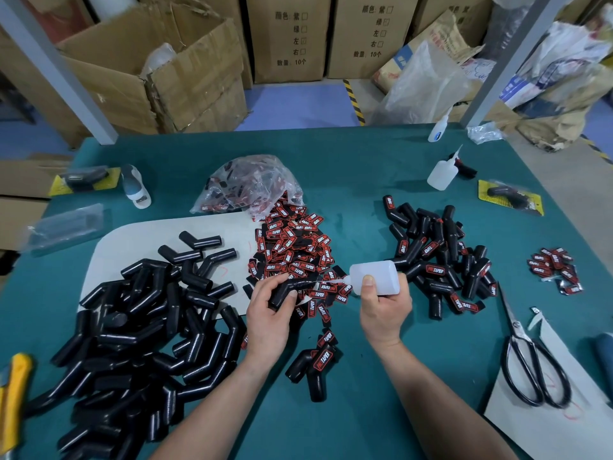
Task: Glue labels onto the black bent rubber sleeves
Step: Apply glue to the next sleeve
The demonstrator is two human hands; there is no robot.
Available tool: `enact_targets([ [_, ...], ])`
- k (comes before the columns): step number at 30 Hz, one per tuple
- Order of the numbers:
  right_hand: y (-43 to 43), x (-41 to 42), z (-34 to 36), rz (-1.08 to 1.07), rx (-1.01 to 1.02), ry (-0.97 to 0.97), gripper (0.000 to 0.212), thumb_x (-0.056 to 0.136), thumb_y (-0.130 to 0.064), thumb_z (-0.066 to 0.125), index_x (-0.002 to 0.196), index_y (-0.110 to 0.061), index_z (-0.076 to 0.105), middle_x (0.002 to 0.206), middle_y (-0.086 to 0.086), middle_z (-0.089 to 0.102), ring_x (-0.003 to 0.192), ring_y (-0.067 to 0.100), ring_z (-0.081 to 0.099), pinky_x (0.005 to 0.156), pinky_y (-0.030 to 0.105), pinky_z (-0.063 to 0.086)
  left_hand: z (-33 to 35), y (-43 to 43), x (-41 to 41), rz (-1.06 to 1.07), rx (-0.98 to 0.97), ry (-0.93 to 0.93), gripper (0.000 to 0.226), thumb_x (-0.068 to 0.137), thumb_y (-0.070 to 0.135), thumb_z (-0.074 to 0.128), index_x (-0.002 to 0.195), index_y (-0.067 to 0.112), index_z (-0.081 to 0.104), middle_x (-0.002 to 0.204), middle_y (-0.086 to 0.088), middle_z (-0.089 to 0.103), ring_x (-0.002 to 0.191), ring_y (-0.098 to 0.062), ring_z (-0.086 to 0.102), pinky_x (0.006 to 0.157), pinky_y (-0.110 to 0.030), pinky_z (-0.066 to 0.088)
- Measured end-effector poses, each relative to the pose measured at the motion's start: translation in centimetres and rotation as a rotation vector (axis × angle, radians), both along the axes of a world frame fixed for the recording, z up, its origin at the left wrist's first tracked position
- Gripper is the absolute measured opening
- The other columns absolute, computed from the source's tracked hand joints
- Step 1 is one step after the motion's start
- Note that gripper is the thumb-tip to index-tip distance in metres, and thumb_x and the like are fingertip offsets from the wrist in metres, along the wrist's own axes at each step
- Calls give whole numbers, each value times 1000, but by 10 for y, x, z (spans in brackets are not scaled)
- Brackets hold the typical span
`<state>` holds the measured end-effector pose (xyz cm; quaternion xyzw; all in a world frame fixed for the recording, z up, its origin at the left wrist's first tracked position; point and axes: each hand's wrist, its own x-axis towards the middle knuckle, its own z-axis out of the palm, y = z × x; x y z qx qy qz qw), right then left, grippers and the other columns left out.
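Gripping sleeve [286, 291], left hand [265, 315] fingers [269, 282] hide part; right hand [384, 310] holds glue bottle [376, 272].

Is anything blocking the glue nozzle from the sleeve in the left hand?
Nothing visible does. The glue bottle in the right hand points its nozzle straight at the bare end of the sleeve. The left hand grips the sleeve's other end, clear of that spot. The loose labels lie on the table behind.
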<state>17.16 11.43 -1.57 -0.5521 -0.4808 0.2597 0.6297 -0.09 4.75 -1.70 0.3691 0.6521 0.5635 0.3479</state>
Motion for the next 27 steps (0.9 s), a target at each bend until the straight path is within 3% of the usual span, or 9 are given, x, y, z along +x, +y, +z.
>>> enact_targets([
  [3, 0, 1, 1, 0, 8, 0, 22, 76, -43, 64, 77, -28, 49, 65, -19, 55, 59, -8, 55, 53, 7, 39, 1, 0, 1, -1, -3, 3, 40, 93, 6, 73, 112, 42, 69, 116, 23, 64, 116, 3, 61, 101, -8, 42],
  [7, -1, 1, -1, 8, 4, -9, 27, 76, -44, 64, 76, -21, 50, 60, -18, 53, 57, -7, 55, 52, 7, 38, 3, 0, 0, -4, 1, 9, 40, 94, 7, 73, 111, 42, 68, 115, 25, 64, 114, 5, 61, 97, -5, 41],
  [10, -1, 1, -2, 17, 3, -8, 22, 75, -44, 64, 76, -29, 49, 58, -17, 53, 57, -7, 55, 51, 8, 39, 2, -1, 0, -9, -1, 19, 39, 93, 7, 73, 112, 42, 68, 115, 26, 64, 115, 5, 60, 96, -4, 41],
  [16, -3, -1, -4, 36, -2, -32, 31, 77, -44, 64, 76, -16, 49, 58, -15, 50, 57, -8, 54, 50, 8, 38, 1, -1, -1, -22, -6, 38, 37, 94, 8, 73, 114, 39, 69, 115, 28, 63, 114, 7, 59, 97, -4, 39],
  [21, -2, 0, -8, 15, -28, -22, 38, 75, -45, 64, 74, -9, 52, 55, -13, 51, 56, -8, 51, 51, 22, 42, -1, 0, 0, -10, 12, 33, 36, 92, 3, 73, 113, 32, 70, 116, 17, 66, 113, 6, 60, 97, -5, 39],
  [27, 0, 0, -4, -4, -28, -12, 23, 76, -46, 64, 76, -30, 46, 69, -23, 62, 57, -6, 53, 53, 15, 40, -2, 1, 1, -9, 14, 33, 33, 92, 2, 73, 115, 24, 72, 117, 12, 66, 113, 5, 61, 97, -4, 39],
])
